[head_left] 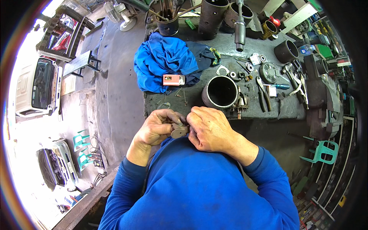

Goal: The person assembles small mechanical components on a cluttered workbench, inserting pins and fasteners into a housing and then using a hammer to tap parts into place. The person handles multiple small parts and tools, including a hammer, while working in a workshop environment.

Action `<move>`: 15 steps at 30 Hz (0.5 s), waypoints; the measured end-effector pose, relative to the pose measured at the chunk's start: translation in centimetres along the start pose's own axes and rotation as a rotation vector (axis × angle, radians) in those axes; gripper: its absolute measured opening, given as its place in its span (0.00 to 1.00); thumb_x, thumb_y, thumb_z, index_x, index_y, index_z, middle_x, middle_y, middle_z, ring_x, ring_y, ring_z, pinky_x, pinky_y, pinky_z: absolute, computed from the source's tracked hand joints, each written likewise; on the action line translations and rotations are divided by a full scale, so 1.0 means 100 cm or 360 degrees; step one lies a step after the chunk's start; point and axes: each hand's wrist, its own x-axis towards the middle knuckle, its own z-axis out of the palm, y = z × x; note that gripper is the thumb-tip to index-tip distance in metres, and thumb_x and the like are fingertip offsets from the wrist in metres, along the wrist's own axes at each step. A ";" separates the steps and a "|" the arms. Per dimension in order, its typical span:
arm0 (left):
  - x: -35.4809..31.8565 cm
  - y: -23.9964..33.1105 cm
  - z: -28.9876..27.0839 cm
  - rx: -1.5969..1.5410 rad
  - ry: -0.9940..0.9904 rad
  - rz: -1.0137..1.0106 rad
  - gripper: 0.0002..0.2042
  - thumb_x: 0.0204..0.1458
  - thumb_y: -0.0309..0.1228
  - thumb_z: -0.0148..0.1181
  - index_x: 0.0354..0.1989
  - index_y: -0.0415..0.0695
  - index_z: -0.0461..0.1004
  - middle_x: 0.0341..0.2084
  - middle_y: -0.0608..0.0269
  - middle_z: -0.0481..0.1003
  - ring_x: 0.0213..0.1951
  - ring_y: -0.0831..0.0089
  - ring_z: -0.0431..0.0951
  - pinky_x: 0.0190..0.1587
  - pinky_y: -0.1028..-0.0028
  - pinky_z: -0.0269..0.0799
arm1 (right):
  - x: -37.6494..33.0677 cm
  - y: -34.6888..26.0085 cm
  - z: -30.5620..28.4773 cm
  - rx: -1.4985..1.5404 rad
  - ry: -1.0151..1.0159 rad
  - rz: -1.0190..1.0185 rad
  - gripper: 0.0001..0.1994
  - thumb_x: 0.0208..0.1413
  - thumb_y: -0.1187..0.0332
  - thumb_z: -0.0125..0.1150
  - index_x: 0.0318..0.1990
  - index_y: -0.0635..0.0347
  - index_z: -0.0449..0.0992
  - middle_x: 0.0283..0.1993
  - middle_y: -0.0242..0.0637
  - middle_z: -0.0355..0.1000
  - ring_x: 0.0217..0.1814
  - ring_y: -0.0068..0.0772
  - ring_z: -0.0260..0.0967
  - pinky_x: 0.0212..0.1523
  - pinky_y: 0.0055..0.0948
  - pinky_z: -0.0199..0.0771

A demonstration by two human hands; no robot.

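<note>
One small brown round-edged part (179,132) pinched in left hand (159,127), just beside curled right hand (210,129), whose hold cannot be told. Likely light, stiff, dry rather than slippery; edge nearest left hand looks best to grip.

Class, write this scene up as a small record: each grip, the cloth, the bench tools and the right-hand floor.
Left grip: pinching a small brownish part with a hole
Right grip: curled at the part's right side, contact hidden
Cloth: blue, bunched, small red-and-white box on its near side
Bench: dark; open metal cylinder, pliers to its right
Right-hand floor: turquoise chair
</note>
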 end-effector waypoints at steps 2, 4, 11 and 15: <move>0.003 -0.004 0.003 0.0052 0.0039 0.0020 0.11 0.54 0.13 0.63 0.46 0.33 0.80 0.52 0.44 0.80 0.50 0.55 0.86 0.54 0.60 0.86 | -0.003 0.003 0.000 -0.0018 0.0002 -0.0004 0.12 0.49 0.68 0.68 0.36 0.61 0.72 0.35 0.45 0.72 0.40 0.54 0.76 0.42 0.48 0.78; 0.007 -0.007 0.006 0.0034 0.0088 -0.0004 0.11 0.56 0.14 0.64 0.47 0.33 0.80 0.51 0.45 0.80 0.49 0.57 0.87 0.55 0.61 0.86 | -0.004 0.010 0.002 0.0007 -0.0047 0.0072 0.11 0.50 0.68 0.67 0.36 0.62 0.72 0.35 0.46 0.72 0.40 0.54 0.76 0.42 0.48 0.78; 0.015 -0.003 0.024 0.0126 0.0218 -0.0085 0.17 0.57 0.17 0.66 0.55 0.30 0.76 0.47 0.49 0.82 0.48 0.62 0.86 0.54 0.64 0.85 | -0.008 0.029 0.020 0.0356 -0.0025 0.0281 0.08 0.52 0.73 0.60 0.36 0.67 0.69 0.35 0.52 0.69 0.40 0.64 0.72 0.42 0.53 0.74; 0.016 0.002 0.038 0.0271 0.0163 -0.0050 0.23 0.53 0.15 0.69 0.59 0.29 0.74 0.49 0.52 0.82 0.50 0.65 0.84 0.56 0.65 0.83 | -0.011 0.034 0.026 0.0447 0.0078 0.0261 0.06 0.51 0.76 0.56 0.36 0.68 0.68 0.35 0.54 0.67 0.37 0.64 0.70 0.39 0.53 0.71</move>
